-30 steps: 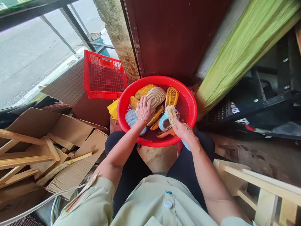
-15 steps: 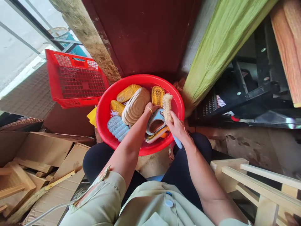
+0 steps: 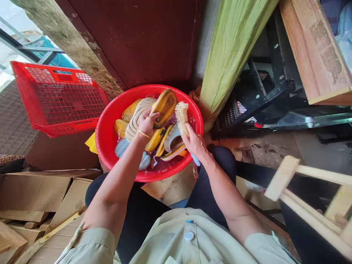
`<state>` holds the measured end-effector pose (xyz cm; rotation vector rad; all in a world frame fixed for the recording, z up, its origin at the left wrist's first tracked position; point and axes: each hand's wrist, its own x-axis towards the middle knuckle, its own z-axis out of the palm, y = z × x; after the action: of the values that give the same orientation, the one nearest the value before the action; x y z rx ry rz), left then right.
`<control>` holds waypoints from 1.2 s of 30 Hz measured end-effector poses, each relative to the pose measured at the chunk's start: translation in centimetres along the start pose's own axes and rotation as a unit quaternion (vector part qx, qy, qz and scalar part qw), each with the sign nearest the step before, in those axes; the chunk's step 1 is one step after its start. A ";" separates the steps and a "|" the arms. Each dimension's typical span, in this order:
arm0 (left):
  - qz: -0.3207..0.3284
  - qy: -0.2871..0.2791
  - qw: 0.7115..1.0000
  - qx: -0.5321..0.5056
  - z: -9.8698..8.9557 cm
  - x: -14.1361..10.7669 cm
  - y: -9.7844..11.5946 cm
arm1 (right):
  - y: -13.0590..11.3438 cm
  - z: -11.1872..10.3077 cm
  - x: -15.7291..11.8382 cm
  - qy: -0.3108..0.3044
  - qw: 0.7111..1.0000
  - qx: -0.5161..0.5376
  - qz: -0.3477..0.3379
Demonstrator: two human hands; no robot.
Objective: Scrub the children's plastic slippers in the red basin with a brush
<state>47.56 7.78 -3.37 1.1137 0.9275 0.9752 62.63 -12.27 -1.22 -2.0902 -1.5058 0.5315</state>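
A red plastic basin [image 3: 102, 137] with slippers in water stands between my knees. My left hand [image 3: 146, 124] grips a yellow slipper [image 3: 166, 106], lifted and tilted above the others with its ridged sole showing. In my right hand [image 3: 195, 143] is a scrub brush [image 3: 181, 116], its cream bristles upright just right of that slipper and its light blue handle partly under the palm. Below my left hand lies a slipper with a cream sole [image 3: 136, 118]. A grey slipper [image 3: 173, 140] and other yellow slippers [image 3: 154, 140] sit near the brush. A blue-grey sole [image 3: 121, 147] rests at the left.
A red crate [image 3: 66, 99] stands left of the basin, beyond cardboard boxes [image 3: 35, 190] with wood pieces. A green cloth [image 3: 228, 55] hangs at the right. A wooden frame [image 3: 310, 194] stands at lower right; a dark red panel [image 3: 143, 40] is behind the basin.
My left hand has picked up the yellow slipper and raised it, and the slippers beneath have shifted. The brush stays in my right hand. The whole view has swung to the right.
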 end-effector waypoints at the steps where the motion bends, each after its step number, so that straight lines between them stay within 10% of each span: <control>1: 0.009 -0.004 1.000 -0.017 -0.9 -0.9 1.2 | 0.0 0.0 -0.1 0.000 1.000 0.005 -0.005; 6: -0.007 -0.006 0.997 -0.072 -5.2 -6.4 4.9 | -0.4 0.4 -0.2 0.002 0.999 0.030 -0.030; 12: -0.008 0.064 0.994 -0.092 -7.2 -10.9 3.6 | -1.0 1.0 -0.1 -0.011 0.998 0.040 -0.045; 25: 0.004 0.020 0.995 -0.093 -5.3 -10.9 3.2 | -2.4 1.4 0.3 0.019 0.999 -0.004 -0.051; 31: -0.049 -0.009 0.996 -0.081 -3.4 -11.7 1.5 | -5.5 3.4 0.3 -0.095 0.986 -0.088 -0.106; 36: -0.087 -0.024 0.993 -0.075 -3.0 -11.9 0.5 | -5.4 4.1 3.2 -0.074 0.991 -0.098 -0.056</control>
<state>41.07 -2.62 -2.18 0.9103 0.8813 0.8563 57.17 -7.15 -1.27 -2.1351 -1.8142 0.5238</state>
